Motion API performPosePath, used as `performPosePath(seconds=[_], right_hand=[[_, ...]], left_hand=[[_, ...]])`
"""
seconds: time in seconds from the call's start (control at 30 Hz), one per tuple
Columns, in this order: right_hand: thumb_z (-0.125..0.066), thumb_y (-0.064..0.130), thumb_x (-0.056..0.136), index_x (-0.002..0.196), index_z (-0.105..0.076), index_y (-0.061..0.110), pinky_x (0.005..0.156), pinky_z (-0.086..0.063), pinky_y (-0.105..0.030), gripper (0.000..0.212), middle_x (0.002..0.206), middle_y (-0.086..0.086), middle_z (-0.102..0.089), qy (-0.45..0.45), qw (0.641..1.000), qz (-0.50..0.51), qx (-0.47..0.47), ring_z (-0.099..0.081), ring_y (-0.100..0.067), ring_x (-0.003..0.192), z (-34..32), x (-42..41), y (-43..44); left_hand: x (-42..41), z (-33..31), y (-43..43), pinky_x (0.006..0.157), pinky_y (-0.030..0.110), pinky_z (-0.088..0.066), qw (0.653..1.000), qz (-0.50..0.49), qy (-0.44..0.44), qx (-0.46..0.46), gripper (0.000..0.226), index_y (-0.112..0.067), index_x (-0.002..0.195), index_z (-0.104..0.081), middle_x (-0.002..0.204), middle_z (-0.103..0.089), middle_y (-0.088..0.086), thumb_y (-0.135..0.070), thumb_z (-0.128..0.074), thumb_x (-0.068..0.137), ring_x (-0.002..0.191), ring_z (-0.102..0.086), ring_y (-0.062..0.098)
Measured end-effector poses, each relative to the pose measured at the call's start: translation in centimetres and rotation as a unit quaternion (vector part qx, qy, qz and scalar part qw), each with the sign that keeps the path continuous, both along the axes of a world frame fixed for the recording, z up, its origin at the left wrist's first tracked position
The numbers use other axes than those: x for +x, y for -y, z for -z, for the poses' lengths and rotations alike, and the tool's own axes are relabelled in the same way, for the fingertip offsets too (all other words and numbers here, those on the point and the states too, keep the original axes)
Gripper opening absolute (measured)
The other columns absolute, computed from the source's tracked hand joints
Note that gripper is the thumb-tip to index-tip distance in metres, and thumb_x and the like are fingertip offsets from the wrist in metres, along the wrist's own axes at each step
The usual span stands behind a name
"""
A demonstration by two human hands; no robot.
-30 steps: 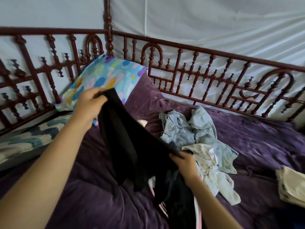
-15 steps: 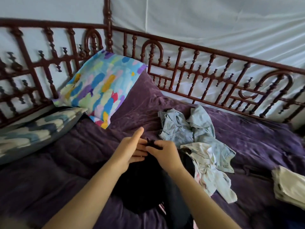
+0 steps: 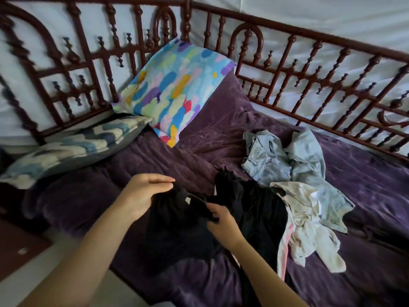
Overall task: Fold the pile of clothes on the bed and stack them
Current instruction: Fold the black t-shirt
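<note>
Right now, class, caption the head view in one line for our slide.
Left hand and right hand hold a black garment on the purple bed, beside crumpled denim and white clothes.

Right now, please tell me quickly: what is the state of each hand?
Left hand: pinches the top edge of the black garment.
Right hand: fingers curled, pinching the same black garment.

Bright pillow (image 3: 174,91) beside blue pillow (image 3: 73,149); carved railing (image 3: 187,21) behind.
</note>
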State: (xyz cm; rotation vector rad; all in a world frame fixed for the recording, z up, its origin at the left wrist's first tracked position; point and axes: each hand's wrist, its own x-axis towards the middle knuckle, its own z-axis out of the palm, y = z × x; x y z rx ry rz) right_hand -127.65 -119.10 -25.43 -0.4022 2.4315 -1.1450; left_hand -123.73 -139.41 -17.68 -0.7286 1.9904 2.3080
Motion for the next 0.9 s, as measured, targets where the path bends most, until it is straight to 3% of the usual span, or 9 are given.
performPosePath(seconds=[0.2, 0.27, 0.4, 0.47, 0.53, 0.57, 0.63, 0.73, 0.9], right_hand=[[-0.071, 0.037, 0.078, 0.149, 0.008, 0.022, 0.110, -0.030, -0.039, 0.108, 0.149, -0.007, -0.018, -0.032, 0.982, -0.063, 0.176, -0.022, -0.026, 0.138, 4.3, -0.3, 3.3], [-0.071, 0.035, 0.078, 0.149, 0.007, 0.025, 0.109, -0.030, -0.039, 0.106, 0.149, -0.008, -0.020, -0.022, 0.983, -0.025, 0.179, -0.024, -0.027, 0.138, 5.0, -0.7, 4.1], [-0.089, 0.039, 0.051, 0.146, -0.021, 0.023, 0.099, -0.043, -0.028, 0.118, 0.135, -0.004, -0.046, 0.208, 0.973, -0.098, -0.007, -0.049, -0.017, 0.122, 5.6, -4.1, 3.8], [-0.078, 0.034, 0.071, 0.135, -0.038, 0.027, 0.077, -0.047, -0.020, 0.075, 0.109, 0.007, -0.060, 0.273, 0.949, -0.154, -0.019, -0.063, -0.004, 0.088, 4.3, -5.4, 3.3], [-0.063, 0.024, 0.088, 0.112, -0.057, 0.022, 0.072, -0.048, -0.026, 0.024, 0.087, 0.007, -0.064, 0.171, 0.978, -0.116, -0.003, -0.062, 0.003, 0.066, 3.5, -6.8, 4.0], [-0.062, 0.024, 0.089, 0.107, -0.063, 0.018, 0.078, -0.049, -0.029, 0.018, 0.088, 0.001, -0.066, 0.075, 0.994, -0.074, 0.017, -0.063, 0.001, 0.073, 3.3, -7.4, 4.4], [-0.065, 0.024, 0.085, 0.124, -0.057, 0.017, 0.095, -0.044, -0.031, 0.041, 0.117, -0.007, -0.061, -0.052, 0.996, -0.057, 0.052, -0.058, -0.016, 0.109, 3.5, -8.2, 5.5], [-0.065, 0.018, 0.079, 0.143, -0.037, 0.024, 0.103, -0.038, -0.038, 0.070, 0.135, -0.011, -0.044, -0.081, 0.969, -0.201, 0.117, -0.041, -0.028, 0.125, 4.4, -7.2, 7.6], [-0.066, 0.007, 0.082, 0.099, -0.069, 0.005, 0.079, -0.039, -0.020, 0.017, 0.096, -0.001, -0.060, -0.040, 0.987, -0.153, 0.020, -0.056, -0.015, 0.094, 3.5, -8.0, 7.4]], left_hand=[[0.1, -4.7, 2.5, 0.057, 0.010, -0.050, 0.997, 0.001, -0.078, -0.022, 0.044, -0.017, 0.056, -0.075, 0.058, -0.068, -0.001, 0.015, -0.056, 0.077, 0.057, -0.065, 0.003], [0.2, -6.1, 3.4, 0.058, 0.008, -0.049, 0.993, 0.003, -0.103, -0.050, 0.044, -0.019, 0.056, -0.075, 0.059, -0.069, -0.004, 0.015, -0.056, 0.077, 0.059, -0.064, 0.000], [0.9, -7.6, 5.8, 0.065, 0.006, -0.047, 0.981, 0.009, -0.137, -0.139, 0.046, -0.027, 0.058, -0.075, 0.064, -0.070, -0.008, 0.012, -0.060, 0.076, 0.066, -0.063, -0.002], [1.2, -8.3, 6.8, 0.065, 0.005, -0.047, 0.972, 0.020, -0.142, -0.185, 0.046, -0.032, 0.059, -0.075, 0.063, -0.070, -0.009, 0.010, -0.061, 0.076, 0.064, -0.062, -0.003], [1.1, -8.6, 7.4, 0.065, 0.005, -0.048, 0.965, 0.027, -0.149, -0.213, 0.047, -0.035, 0.058, -0.074, 0.063, -0.070, -0.009, 0.008, -0.063, 0.076, 0.063, -0.063, -0.003], [1.1, -9.0, 7.5, 0.066, 0.006, -0.049, 0.962, 0.033, -0.160, -0.217, 0.040, -0.035, 0.058, -0.074, 0.065, -0.071, -0.009, 0.000, -0.069, 0.076, 0.064, -0.063, -0.002], [1.1, -9.5, 7.6, 0.068, 0.009, -0.051, 0.960, 0.051, -0.192, -0.195, 0.015, -0.034, 0.062, -0.075, 0.068, -0.072, -0.007, -0.041, -0.086, 0.055, 0.066, -0.064, 0.000], [0.5, -9.7, 8.2, 0.067, 0.011, -0.053, 0.958, 0.052, -0.222, -0.175, 0.055, -0.030, 0.065, -0.076, 0.069, -0.072, -0.007, -0.065, -0.085, 0.023, 0.066, -0.065, 0.000], [0.4, -10.4, 8.9, 0.067, 0.013, -0.054, 0.956, 0.043, -0.256, -0.137, 0.054, -0.026, 0.064, -0.077, 0.069, -0.072, -0.005, -0.058, -0.088, 0.023, 0.066, -0.067, 0.002]])
